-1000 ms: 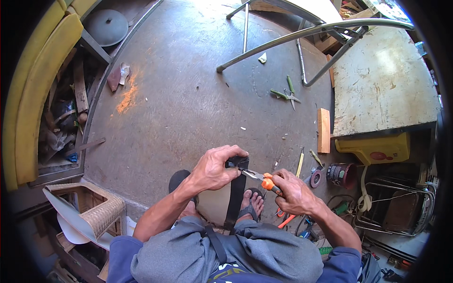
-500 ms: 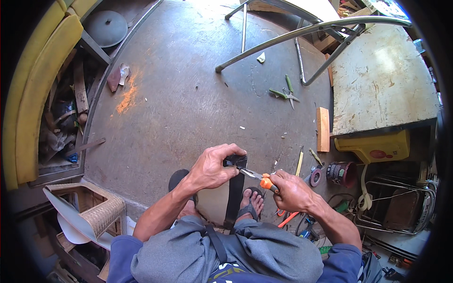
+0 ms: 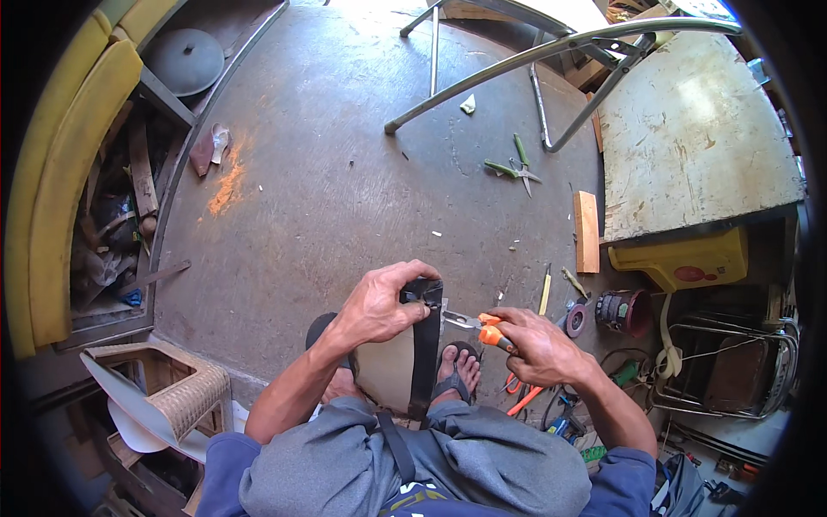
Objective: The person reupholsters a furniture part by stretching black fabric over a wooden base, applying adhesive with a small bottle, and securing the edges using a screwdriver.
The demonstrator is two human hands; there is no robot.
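Observation:
My left hand (image 3: 382,302) is closed round the upper end of a black strip (image 3: 425,353), thumb pressed on its folded top corner. The strip runs down along the right side of a beige panel (image 3: 385,376) between my feet. Pliers (image 3: 488,329) with orange and grey handles are gripped in my right hand (image 3: 540,346). Their metal jaws point left towards the strip, just to the right of my left thumb. Whether the jaw tips touch the strip cannot be made out.
Green-handled pruning shears (image 3: 517,167) lie on the floor ahead, near a metal-tube frame (image 3: 517,69). At right are a wooden block (image 3: 587,233), a worn pale tabletop (image 3: 698,142), a yellow stool (image 3: 689,258) and tape rolls (image 3: 620,315). A woven-sided chair part (image 3: 185,392) stands left.
My right hand has drawn the pliers slightly to the right, away from my left thumb, and their jaws look wider apart. My left hand keeps its hold on the strip.

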